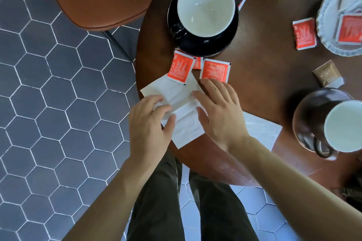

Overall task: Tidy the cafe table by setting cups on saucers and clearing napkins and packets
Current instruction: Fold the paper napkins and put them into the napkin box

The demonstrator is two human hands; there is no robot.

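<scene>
both hands are lying open, fingers spread: left hand [149,123] and right hand [219,113] are pressing the napkin [176,94] at the table [264,84] near edge, its long axis running diagonally between them.

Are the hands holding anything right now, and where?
Nothing is gripped. The left hand and right hand lie open, fingers resting on the white napkins.
</scene>
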